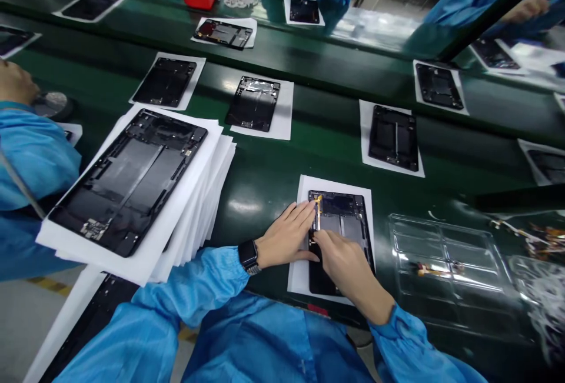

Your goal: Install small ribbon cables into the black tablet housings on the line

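Note:
A black tablet housing [348, 227] lies on a white paper sheet [296, 280] at the table's front edge. Along its left side runs a thin flex cable [318, 209] with a yellow upper end. My left hand [289, 233] rests flat over the housing's left edge, fingers stretched out and tips beside the cable. My right hand [346, 262] is over the housing, its thumb and fingers pinched together at the cable's lower end. The fingertips partly hide that end.
At left stands a stack of paper sheets [194, 206] topped by another tablet housing [132, 180]. A clear plastic tray [445, 271] with small flex parts lies at right, near loose cables [538, 242]. Several housings on paper line the green table [251, 189]. Co-workers sit opposite and at left.

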{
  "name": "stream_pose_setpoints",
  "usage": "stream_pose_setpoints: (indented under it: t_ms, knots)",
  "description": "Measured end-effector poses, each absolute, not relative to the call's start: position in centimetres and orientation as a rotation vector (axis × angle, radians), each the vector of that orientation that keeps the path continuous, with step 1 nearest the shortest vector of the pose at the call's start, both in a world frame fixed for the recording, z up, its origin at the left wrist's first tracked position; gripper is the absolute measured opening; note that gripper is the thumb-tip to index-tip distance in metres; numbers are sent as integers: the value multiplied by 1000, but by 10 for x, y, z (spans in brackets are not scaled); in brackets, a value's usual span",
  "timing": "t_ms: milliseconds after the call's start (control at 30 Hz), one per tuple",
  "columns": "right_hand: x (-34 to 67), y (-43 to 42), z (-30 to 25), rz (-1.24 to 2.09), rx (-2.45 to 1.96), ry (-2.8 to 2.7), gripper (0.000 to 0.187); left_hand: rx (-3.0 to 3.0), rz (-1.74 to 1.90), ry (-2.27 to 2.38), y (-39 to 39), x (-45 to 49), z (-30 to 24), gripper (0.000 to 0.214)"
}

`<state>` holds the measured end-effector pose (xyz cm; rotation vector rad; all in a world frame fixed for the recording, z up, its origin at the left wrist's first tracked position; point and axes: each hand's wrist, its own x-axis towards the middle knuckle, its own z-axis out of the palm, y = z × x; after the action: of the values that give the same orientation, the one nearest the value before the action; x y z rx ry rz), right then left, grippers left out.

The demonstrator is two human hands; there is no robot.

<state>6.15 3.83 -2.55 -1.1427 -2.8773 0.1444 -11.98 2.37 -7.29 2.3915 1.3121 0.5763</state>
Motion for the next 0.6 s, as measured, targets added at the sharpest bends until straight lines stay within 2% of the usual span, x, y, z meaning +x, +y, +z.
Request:
stream_pose_setpoints:
  t_ms: [100, 200, 333, 467, 533, 600]
  knots:
    - [55, 35, -25, 120, -1110, -2874, 22, 2393, 559, 1309, 22, -123, -70, 100]
    - [64, 33, -24, 361, -1151, -2673, 20, 2410, 504, 1269, 34, -127, -58, 99]
    - [95, 31, -20, 916, -1382, -1818, 16, 2394, 379, 1460, 85, -119, -33, 47]
    - [134, 19, -18, 1471, -1339, -970, 22, 2386, 134, 1626, 137, -91, -22, 21]
    - [159, 7, -21, 1570, -1336, -785, 28, 2417, 31, 1553, 155, -83, -23, 8]
    - [188, -4, -29, 1478, -1445, -714, 34, 2444, -46, 1533, 176, -83, -23, 2]
